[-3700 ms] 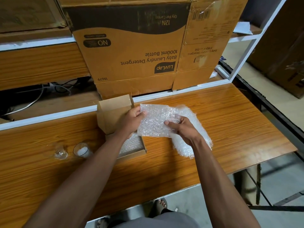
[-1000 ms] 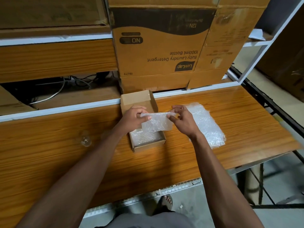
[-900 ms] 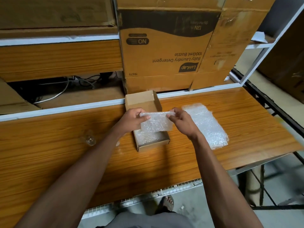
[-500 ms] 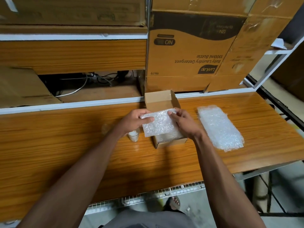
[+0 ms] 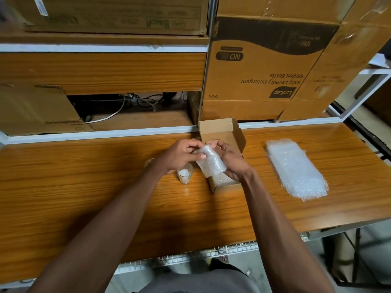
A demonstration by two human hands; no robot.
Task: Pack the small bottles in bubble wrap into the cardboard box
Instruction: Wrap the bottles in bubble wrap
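Before, held flat and wide, stretched between both hands above the box (image 5: 222, 142). Now rolled up into a small fat bundle, the wrap (image 5: 210, 162), tilted over the left side of the box. Left hand (image 5: 181, 154) and right hand (image 5: 229, 160) now close together, fingers curled round the bundle. Spare wrap (image 5: 296, 168) no longer under the right arm; now lying flat, well to the right of the box. Glass bottle (image 5: 185, 175) now standing just left of the box, close by the left wrist, no longer far off to the left.
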